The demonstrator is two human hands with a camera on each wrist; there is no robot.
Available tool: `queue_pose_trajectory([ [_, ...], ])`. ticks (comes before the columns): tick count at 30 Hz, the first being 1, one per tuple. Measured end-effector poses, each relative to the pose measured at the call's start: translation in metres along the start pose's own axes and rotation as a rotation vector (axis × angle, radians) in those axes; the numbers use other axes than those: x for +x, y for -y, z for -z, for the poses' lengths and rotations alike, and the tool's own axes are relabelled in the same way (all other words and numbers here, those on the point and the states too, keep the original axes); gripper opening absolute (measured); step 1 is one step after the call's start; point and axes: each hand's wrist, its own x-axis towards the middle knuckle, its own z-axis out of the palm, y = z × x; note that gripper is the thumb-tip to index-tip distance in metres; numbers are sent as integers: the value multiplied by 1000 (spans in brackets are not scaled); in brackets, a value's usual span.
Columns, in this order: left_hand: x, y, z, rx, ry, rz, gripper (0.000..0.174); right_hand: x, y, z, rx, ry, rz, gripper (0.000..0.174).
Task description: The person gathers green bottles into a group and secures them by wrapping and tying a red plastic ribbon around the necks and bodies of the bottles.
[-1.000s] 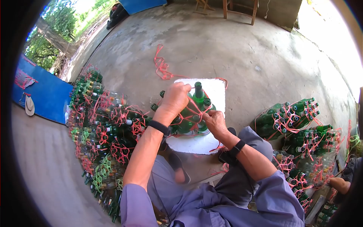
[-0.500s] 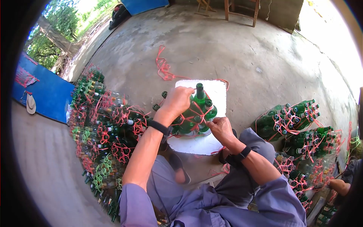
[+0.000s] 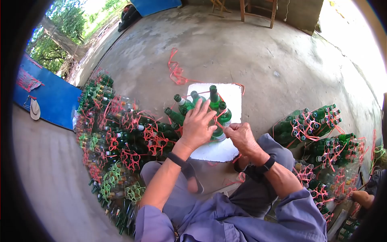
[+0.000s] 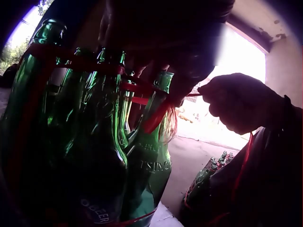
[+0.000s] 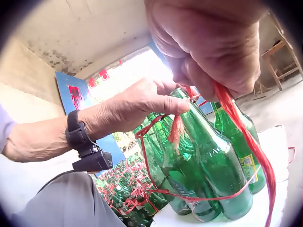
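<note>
Green glass bottles (image 3: 214,97) (image 5: 215,158) (image 4: 90,137) stand clustered on a white board (image 3: 234,97), with red strap (image 5: 208,197) round their bodies and necks. My left hand (image 3: 196,128) (image 5: 137,105) lies over the bottle tops, fingers spread forward, thumb beside one bottle's mouth and a frayed strap end. Just right of the cluster, my right hand (image 3: 243,138) (image 5: 208,45) (image 4: 244,101) has curled fingers pinching a red strap (image 5: 246,142), whose loose length hangs down. Dark shadow hides most of my left hand in the left wrist view.
Many strapped bottles (image 3: 121,133) lie in a long heap at left; more bundles (image 3: 302,125) are at right. Loose red strap (image 3: 175,74) lies on the floor beyond the board. A wooden stool (image 3: 258,12) stands at the back, and another person's arm (image 3: 363,197) shows at right.
My left hand has come down and nearer from the far side of the cluster, its fingers now spread over the tops. My right hand has shifted slightly right and nearer, still pinching strap.
</note>
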Motion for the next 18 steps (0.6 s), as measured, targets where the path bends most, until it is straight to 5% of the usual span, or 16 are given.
queue_pose_trajectory([
  [6,-2,-3,-2,-1,-29,52,47,-8,23,22,32,33,-121,30],
  [18,-8,-9,-5,48,-40,75,45,-16,27,25,-73,135,-69,31],
])
